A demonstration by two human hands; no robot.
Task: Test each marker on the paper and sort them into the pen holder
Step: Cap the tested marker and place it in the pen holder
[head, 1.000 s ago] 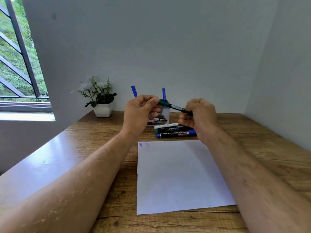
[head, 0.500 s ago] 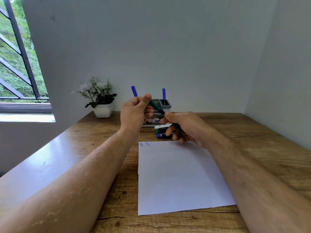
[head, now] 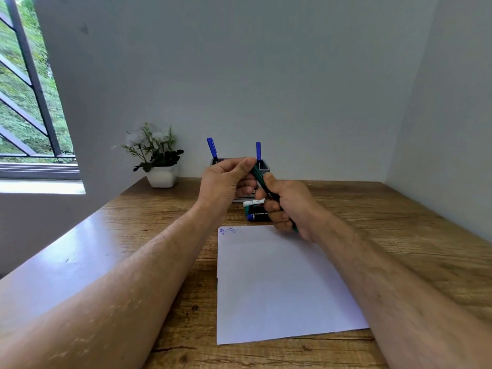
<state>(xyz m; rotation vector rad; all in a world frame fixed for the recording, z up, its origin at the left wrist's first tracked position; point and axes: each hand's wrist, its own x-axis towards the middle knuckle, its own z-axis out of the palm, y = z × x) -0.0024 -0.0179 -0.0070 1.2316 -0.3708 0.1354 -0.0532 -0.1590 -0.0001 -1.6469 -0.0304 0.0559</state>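
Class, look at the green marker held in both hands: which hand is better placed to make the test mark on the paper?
Probably the right hand: it grips the green marker's barrel just above the paper's top edge, while the left hand pinches only its upper end.

Pen holder point(head: 265, 166) mostly hidden behind hands; marker labels unreadable.

A wooden table point(head: 386, 235) carries a white paper point(head: 279, 283) at its centre. At 12 o'clock of the paper lie 3 markers point(head: 255, 210), then the pen holder point(head: 265, 166). A potted plant point(head: 161, 166) stands at 11 o'clock.
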